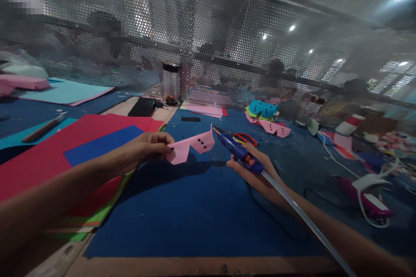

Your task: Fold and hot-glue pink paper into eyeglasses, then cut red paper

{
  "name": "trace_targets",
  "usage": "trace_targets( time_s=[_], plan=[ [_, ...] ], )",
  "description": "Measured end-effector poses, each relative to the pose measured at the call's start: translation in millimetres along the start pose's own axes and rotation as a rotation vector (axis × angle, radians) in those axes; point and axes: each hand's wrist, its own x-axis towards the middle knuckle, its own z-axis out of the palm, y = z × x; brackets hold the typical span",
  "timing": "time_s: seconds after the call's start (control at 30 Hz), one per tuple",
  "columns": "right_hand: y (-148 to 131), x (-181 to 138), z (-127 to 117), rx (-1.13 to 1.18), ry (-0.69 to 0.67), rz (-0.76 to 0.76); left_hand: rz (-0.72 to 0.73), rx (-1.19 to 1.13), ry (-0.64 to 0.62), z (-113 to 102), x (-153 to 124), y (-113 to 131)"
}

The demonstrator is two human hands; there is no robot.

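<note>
My left hand (152, 147) pinches the left end of a pink paper cut-out (180, 151) shaped like an eye mask, with small black squares on it. The cut-out is held above the dark blue table mat (182, 220), and its right end curls upward. In my right hand (256, 173) is a blue hot glue gun (238, 150), my fingers closed around its body. A long clear glue stick (302, 216) runs out of its back. The gun's nozzle points up and left, close to the cut-out's right end; whether they touch I cannot tell.
Red and blue paper sheets (87, 136) lie at left. Behind are a black phone-like object (143, 107), a lidded jar (170, 84), a black strip (190, 119), red-handled scissors (248, 138) and finished-looking paper masks (263, 110). A purple corded tool (367, 199) lies at right; perforated metal screens (211, 52) the back.
</note>
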Motion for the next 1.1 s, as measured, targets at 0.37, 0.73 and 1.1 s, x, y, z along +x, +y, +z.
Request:
trace_targets(
  time_s=[0.37, 0.73, 1.1],
  plan=[
    [-0.2, 8.9, 9.9, 0.393, 0.042, 0.223, 0.105, 0.180, -0.092, 32.6, 3.7, 7.6],
    [13.1, 10.5, 0.9, 0.364, 0.099, 0.196, 0.131, 0.197, -0.061, 52.5, 5.2, 17.7],
    [17.7, 9.1, 2.2, 0.537, 0.091, 0.199, 0.157, 0.154, -0.054, 54.4, 5.9, 12.8]
  ],
)
